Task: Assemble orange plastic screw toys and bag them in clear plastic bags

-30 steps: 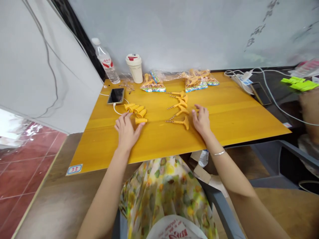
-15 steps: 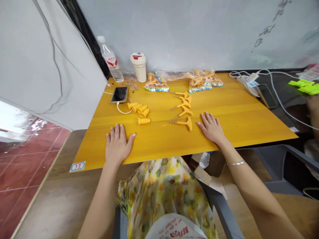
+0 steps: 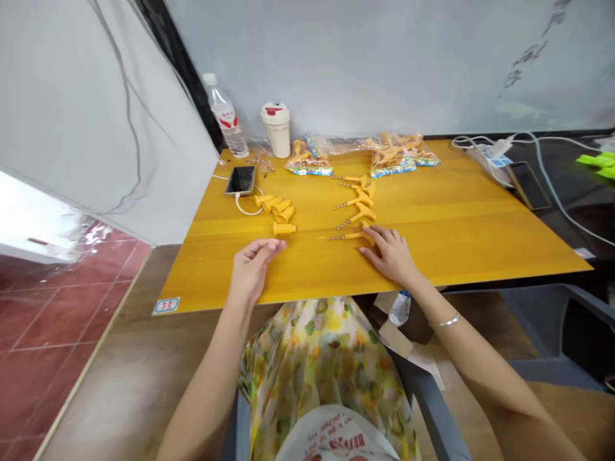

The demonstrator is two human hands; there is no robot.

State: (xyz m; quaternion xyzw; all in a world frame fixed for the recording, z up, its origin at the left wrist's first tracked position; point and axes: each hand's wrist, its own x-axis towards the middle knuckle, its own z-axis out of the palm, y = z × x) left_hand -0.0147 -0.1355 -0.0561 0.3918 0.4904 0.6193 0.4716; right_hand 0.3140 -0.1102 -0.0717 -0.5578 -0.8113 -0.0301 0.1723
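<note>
Right hand (image 3: pixel 391 255) shifted onto yellow plastic T-handled corkscrew (image 3: pixel 346 236), grip unclear, handle partly covered; light, stiff, take by handle. Left hand (image 3: pixel 252 270) released, empty, near yellow plastic cone cap (image 3: pixel 284 228) on yellow wooden table (image 3: pixel 480 237).

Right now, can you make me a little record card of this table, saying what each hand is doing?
Left hand: empty, just short of a yellow cone-shaped cap
Right hand: on the handle of a yellow corkscrew
Corkscrews: five, in a column
Caps: five, in a group
Table: yellow wooden tabletop
Also on it: black phone, water bottle, cream cup, plastic bag
</note>
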